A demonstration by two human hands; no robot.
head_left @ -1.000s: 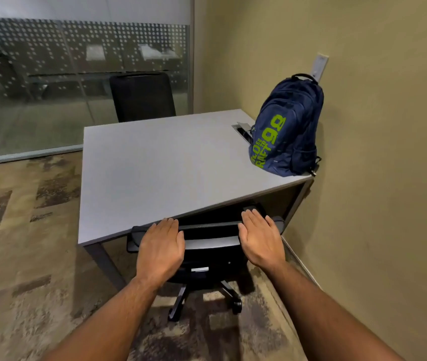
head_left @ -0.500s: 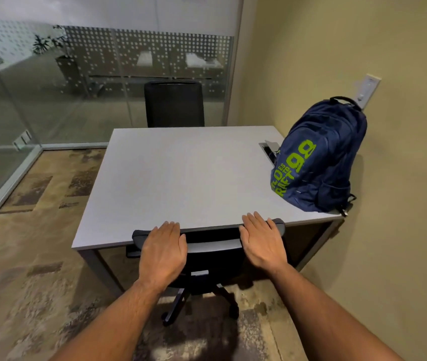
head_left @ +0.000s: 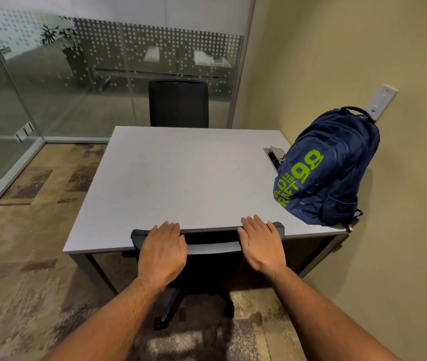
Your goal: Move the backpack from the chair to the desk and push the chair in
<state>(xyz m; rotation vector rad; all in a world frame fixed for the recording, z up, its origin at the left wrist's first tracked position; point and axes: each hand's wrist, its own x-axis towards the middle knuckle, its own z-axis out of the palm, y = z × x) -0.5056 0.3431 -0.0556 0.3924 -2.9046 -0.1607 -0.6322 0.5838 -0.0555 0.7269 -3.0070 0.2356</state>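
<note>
Navy fabric with lime-green lettering marks the backpack, which stands upright on the far right part of the desk, close against the right-hand wall, next to a small hatch in the desktop. So the first half of the task looks done — the bag is off the chair and on the desk.

What is in hand is the second half, pushing the chair in. Its backrest top sits right at the near edge of the desk, the seat is hidden beneath the desktop, and only the star base and castors show on the carpet below. By my reading the chair is as good as home; whether it can go any further under I cannot tell, since the gap between backrest and desk edge is hidden by the hands.

The left hand lies flat on the left end of the backrest top, fingers straight and close together, palm down — pressing, not clasping. The right hand rests the same way on the right end, fingers extended over the rim toward the desk edge. Neither hand holds anything.

The next move probably calls for little: a last gentle nudge if any travel remains, then lifting both palms off.
</note>
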